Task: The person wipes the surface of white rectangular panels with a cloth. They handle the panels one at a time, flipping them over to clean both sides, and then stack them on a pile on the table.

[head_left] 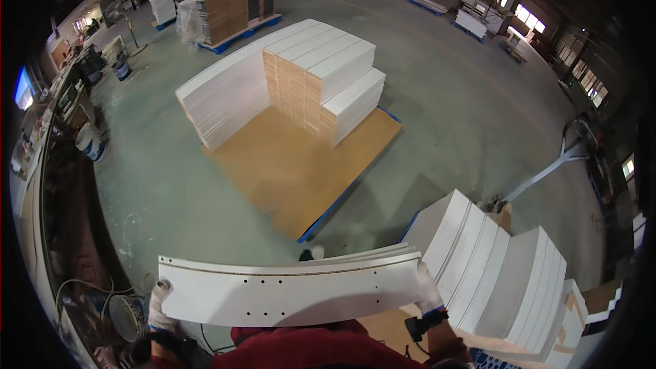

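A long white board (287, 294) with small drilled holes and a groove along its far edge spans the space in front of my body. My left hand (157, 309), in a pale glove, grips its left end. At the other end, my right hand (429, 292), also gloved, is closed on the board's edge; its fingers are partly hidden. More white board edges (376, 253) show just beyond the far edge; whether they are held together with it, I cannot tell. A dark device is strapped at my right wrist.
Ahead, stacked white boards (335, 51) stand on a brown-topped pallet (294, 171) with blue edges. More white boards (492, 266) are stacked close at my right, beside a pallet jack (547, 174). Buckets (90, 142) line the left side. A wrapped pallet load (229, 10) stands farther off.
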Demonstrator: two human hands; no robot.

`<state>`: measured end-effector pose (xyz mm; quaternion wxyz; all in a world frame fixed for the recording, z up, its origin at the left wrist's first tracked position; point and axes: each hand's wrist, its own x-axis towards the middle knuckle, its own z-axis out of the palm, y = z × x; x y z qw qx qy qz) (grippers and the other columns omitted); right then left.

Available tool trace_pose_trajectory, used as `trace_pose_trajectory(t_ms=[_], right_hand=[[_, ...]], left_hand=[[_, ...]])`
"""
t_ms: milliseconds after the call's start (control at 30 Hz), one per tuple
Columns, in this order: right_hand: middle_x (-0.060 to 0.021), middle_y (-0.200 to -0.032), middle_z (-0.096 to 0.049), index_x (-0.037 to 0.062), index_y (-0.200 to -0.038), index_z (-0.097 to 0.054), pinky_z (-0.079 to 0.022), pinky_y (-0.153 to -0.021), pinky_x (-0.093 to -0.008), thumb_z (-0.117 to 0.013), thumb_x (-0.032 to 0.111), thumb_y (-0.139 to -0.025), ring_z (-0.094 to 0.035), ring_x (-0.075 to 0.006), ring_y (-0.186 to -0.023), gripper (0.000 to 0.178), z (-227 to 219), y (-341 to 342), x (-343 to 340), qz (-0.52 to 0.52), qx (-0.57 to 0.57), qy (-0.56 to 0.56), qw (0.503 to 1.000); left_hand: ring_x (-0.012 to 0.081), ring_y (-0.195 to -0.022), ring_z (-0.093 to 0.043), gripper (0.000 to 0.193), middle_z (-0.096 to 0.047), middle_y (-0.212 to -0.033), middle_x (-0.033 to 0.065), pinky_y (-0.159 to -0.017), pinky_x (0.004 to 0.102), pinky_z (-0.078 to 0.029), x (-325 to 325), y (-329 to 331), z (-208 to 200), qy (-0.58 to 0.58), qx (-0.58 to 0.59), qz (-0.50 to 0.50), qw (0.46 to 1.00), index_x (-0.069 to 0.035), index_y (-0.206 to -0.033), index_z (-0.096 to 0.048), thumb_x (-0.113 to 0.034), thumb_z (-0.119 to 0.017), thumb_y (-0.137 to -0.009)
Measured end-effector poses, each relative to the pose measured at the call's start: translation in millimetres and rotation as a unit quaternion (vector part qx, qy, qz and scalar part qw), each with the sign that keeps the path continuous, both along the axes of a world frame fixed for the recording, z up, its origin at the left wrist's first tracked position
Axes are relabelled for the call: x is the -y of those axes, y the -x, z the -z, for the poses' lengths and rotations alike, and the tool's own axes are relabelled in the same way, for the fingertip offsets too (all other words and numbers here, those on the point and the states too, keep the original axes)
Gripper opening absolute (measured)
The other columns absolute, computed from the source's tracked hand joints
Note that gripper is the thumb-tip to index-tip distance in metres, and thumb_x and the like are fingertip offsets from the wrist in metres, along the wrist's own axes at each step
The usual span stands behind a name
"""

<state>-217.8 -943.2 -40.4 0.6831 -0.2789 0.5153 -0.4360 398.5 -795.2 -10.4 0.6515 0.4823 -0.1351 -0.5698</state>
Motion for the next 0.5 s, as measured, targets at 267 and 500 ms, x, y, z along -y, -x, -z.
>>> trace_pose_trajectory(t_ms=[267, 500], right_hand=[[-0.0057, -0.114, -0.061, 0.0061, -0.127, -0.050, -0.052, -0.083, -0.0303, -0.045, 0.045, -0.098, -0.060, -0.0167, -0.100, 0.049, -4, 81, 135, 0.195, 0.062, -0.009, 0.979], [-0.0082, -0.118, -0.060, 0.0061, -0.131, -0.048, -0.053, -0.082, -0.0319, -0.042, 0.046, -0.099, -0.061, -0.0194, -0.102, 0.052, -7, 145, 242, 0.258, 0.089, 0.030, 0.961]], left_hand=[[0.0141, -0.086, -0.062, 0.019, -0.062, -0.092, 0.0011, -0.075, 0.0303, -0.051, 324, 97, -28, -0.077, 0.321, 0.213, 0.920, -0.008, -0.102, -0.058, -0.025, -0.057, -0.093], [0.0090, -0.088, -0.060, 0.021, -0.062, -0.095, -0.0002, -0.078, 0.0270, -0.049, 532, 185, -37, -0.021, 0.165, 0.286, 0.944, -0.007, -0.105, -0.059, -0.024, -0.060, -0.092]])
